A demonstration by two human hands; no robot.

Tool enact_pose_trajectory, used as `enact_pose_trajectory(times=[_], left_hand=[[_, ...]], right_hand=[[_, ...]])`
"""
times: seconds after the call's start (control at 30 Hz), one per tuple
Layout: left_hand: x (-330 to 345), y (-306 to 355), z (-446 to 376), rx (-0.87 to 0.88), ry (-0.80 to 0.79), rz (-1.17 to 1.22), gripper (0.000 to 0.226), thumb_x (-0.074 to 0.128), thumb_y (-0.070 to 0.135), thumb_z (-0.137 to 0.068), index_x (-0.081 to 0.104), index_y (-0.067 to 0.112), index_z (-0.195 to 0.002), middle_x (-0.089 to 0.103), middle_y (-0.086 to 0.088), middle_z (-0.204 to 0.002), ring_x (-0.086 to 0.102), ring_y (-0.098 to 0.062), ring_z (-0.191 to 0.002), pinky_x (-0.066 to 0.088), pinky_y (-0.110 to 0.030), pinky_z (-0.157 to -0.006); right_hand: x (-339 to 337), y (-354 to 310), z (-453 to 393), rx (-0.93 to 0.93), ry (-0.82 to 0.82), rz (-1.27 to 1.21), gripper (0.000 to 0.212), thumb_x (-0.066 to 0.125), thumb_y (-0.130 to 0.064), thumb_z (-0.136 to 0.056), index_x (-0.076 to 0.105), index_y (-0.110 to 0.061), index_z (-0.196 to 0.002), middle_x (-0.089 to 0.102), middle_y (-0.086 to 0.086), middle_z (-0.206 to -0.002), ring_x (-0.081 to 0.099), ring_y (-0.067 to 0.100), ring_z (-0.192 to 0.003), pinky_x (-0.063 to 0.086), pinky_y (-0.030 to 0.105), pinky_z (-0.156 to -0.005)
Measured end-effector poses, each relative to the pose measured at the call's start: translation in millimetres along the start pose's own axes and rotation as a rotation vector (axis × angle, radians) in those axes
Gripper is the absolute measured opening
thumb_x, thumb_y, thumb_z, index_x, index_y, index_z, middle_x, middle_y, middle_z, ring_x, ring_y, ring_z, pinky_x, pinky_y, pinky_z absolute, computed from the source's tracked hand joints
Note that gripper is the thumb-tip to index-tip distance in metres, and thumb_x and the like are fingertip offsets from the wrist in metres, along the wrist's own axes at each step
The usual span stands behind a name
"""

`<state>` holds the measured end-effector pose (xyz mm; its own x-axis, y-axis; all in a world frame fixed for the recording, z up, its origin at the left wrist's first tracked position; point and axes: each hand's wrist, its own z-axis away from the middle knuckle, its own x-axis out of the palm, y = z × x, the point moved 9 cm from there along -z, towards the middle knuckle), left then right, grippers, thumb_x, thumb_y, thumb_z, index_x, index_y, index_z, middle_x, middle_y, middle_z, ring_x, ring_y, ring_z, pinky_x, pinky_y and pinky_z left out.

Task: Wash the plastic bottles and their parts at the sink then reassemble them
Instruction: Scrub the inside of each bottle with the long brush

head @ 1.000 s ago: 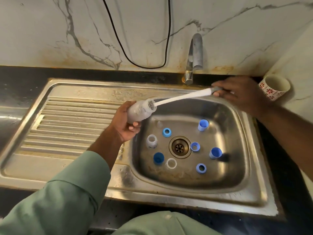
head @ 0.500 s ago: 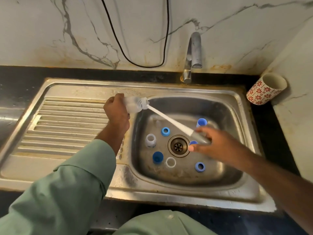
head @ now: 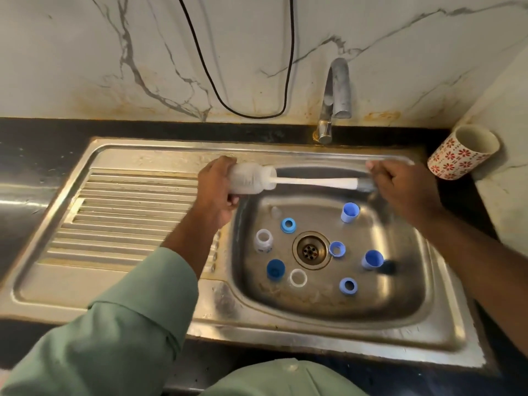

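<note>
Loose blue caps [head: 349, 286] and rings lie in the sink [head: 328, 335] basin. Above its far edge, the left hand [head: 215, 192] grips a clear bottle [head: 251, 178] sideways; the right hand [head: 400, 187] grips the brush [head: 317, 182] whose head is inside it.

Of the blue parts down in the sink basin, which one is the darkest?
The dark blue cap at the front left of the basin, just left of the white ring. It is deep blue; the other blue parts are all paler.
</note>
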<state>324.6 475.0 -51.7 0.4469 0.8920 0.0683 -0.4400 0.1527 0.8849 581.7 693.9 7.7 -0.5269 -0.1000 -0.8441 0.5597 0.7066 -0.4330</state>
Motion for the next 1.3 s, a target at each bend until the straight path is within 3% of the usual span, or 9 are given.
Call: enact_pose_trajectory(times=[0.23, 0.47, 0.6, 0.67, 0.8, 0.87, 1.0, 1.1, 1.3], left_hand=[[-16, -2, -14, -0.005, 0.191, 0.086, 0.031, 0.061, 0.031, -0.093, 0.061, 0.014, -0.119, 0.063, -0.008, -0.099, 0.06, -0.019, -0.079, 0.043, -0.019, -0.045], [-21, 8, -15, 0.133, 0.328, -0.04, 0.008, 0.067, 0.03, -0.088, 0.067, 0.021, -0.086, 0.068, 0.0, -0.088, 0.067, -0.026, -0.09, 0.057, -0.044, -0.093], [-8, 6, -11, 0.249, 0.259, -0.291, 0.013, 0.062, 0.029, -0.091, 0.067, 0.018, -0.093, 0.068, -0.004, -0.091, 0.064, -0.023, -0.084, 0.055, -0.034, -0.081], [2, 8, -9, 0.29, 0.214, -0.294, 0.01, 0.062, 0.025, -0.092, 0.065, 0.015, -0.092, 0.065, -0.004, -0.087, 0.062, -0.022, -0.081, 0.052, -0.03, -0.073], [22, 0, -11, 0.104, -0.026, -0.403, 0.014, 0.056, 0.03, -0.097, 0.061, 0.019, -0.103, 0.063, -0.004, -0.093, 0.062, -0.023, -0.084, 0.047, -0.025, -0.054], [27, -12, -5, -0.013, -0.114, -0.439, 0.022, 0.054, 0.035, -0.097, 0.059, 0.019, -0.112, 0.064, -0.007, -0.098, 0.061, -0.023, -0.086, 0.041, -0.022, -0.048], [25, -19, 2, -0.132, -0.037, -0.007, 0.02, 0.056, 0.036, -0.092, 0.063, 0.02, -0.102, 0.065, -0.009, -0.099, 0.063, -0.024, -0.088, 0.036, -0.02, -0.046], [15, -14, 5, -0.134, 0.135, 0.255, 0.011, 0.061, 0.031, -0.088, 0.064, 0.021, -0.088, 0.064, -0.005, -0.092, 0.064, -0.022, -0.086, 0.04, -0.023, -0.052], [7, 30, 3, 0.246, 0.28, 0.092, 0.019, 0.062, 0.024, -0.095, 0.071, 0.016, -0.081, 0.065, 0.004, -0.076, 0.062, -0.015, -0.077, 0.051, -0.028, -0.065]], right_hand=[[42, -16, 47, 0.068, -0.272, -0.247, 0.026, 0.071, -0.042, -0.084, 0.054, -0.022, -0.088, 0.055, -0.006, -0.076, 0.053, 0.01, -0.065, 0.044, 0.027, -0.059], [70, -35, 114, 0.445, -0.541, -0.379, 0.025, 0.064, -0.042, -0.089, 0.055, -0.02, -0.082, 0.057, 0.001, -0.064, 0.046, 0.008, -0.053, 0.038, 0.023, -0.052], [21, -47, 64, 0.117, -0.615, 0.347, 0.026, 0.043, -0.05, -0.098, 0.05, -0.027, -0.107, 0.057, -0.004, -0.084, 0.057, 0.017, -0.076, 0.039, 0.032, -0.062], [-9, -51, 28, -0.022, -0.462, 0.562, 0.027, 0.042, -0.05, -0.097, 0.05, -0.028, -0.11, 0.06, 0.0, -0.102, 0.059, 0.021, -0.089, 0.037, 0.031, -0.067], [-58, -55, -14, -0.406, -0.023, 0.542, 0.04, 0.044, -0.046, -0.088, 0.065, -0.015, -0.101, 0.065, 0.009, -0.092, 0.06, 0.034, -0.081, 0.038, 0.04, -0.075], [-54, -32, -23, -0.427, -0.063, 0.464, 0.047, 0.043, -0.05, -0.087, 0.069, -0.013, -0.103, 0.068, 0.008, -0.093, 0.061, 0.034, -0.082, 0.036, 0.039, -0.076], [-15, 5, 9, -0.081, -0.303, 0.036, 0.048, 0.06, -0.055, -0.087, 0.072, -0.017, -0.113, 0.072, 0.0, -0.097, 0.064, 0.019, -0.085, 0.045, 0.029, -0.077], [18, 4, 51, 0.163, -0.419, -0.154, 0.028, 0.06, -0.046, -0.09, 0.072, -0.021, -0.091, 0.057, -0.005, -0.06, 0.049, 0.011, -0.054, 0.039, 0.029, -0.058], [68, -56, 153, 0.856, -0.89, -0.937, 0.049, 0.043, -0.048, -0.1, 0.068, -0.006, -0.099, 0.048, 0.003, -0.059, 0.035, 0.011, -0.044, 0.029, 0.02, -0.039]])
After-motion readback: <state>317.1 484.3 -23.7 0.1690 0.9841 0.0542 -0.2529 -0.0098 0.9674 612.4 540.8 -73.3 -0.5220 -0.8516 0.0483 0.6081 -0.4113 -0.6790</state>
